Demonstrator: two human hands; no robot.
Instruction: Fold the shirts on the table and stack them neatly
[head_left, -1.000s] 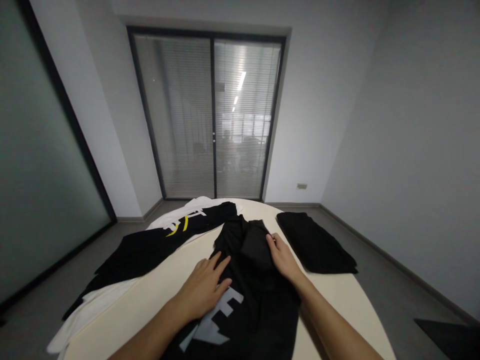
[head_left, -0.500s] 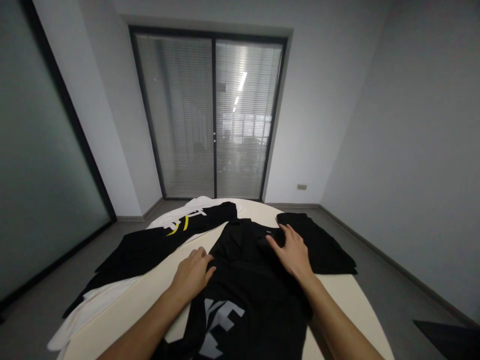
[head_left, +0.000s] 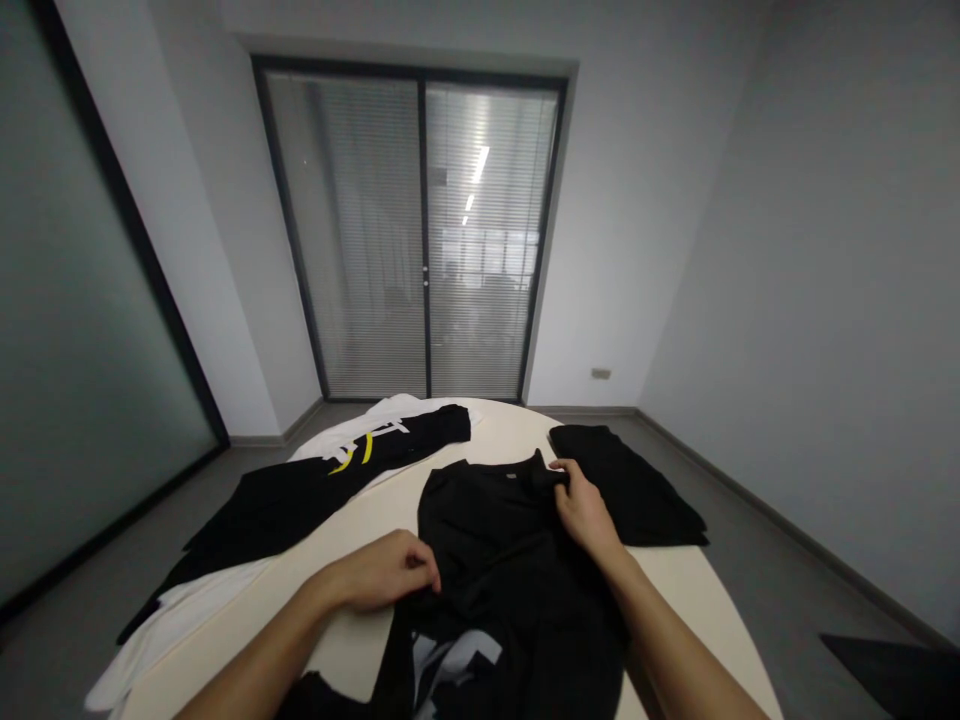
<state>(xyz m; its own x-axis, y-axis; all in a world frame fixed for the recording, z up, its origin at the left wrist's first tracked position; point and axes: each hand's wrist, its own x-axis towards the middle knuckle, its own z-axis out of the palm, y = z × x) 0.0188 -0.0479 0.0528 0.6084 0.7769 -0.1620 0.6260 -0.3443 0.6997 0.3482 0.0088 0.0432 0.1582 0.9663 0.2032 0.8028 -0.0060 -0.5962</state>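
Note:
A black T-shirt [head_left: 502, 545] with a grey-white print [head_left: 454, 665] lies in front of me, its neckline at the far end and a small label inside the collar. At its left edge, my left hand [head_left: 390, 568] is closed, with thumb and fingers pinching the cloth. My right hand [head_left: 589, 508] grips the shirt near the right side of the collar, where a bit of fabric stands up. The shirt's near end runs out of view.
A pale round table [head_left: 679, 600] carries everything. Left lie black garments [head_left: 277, 500] with white and yellow print, over white cloth [head_left: 191, 610]. A folded black garment [head_left: 626, 485] sits on the right. A glass door [head_left: 424, 230] with blinds stands beyond.
My left hand has come nearer and closed on the shirt's edge. My right hand has closed on the collar side. The neckline now lies more spread out, and the print is more creased.

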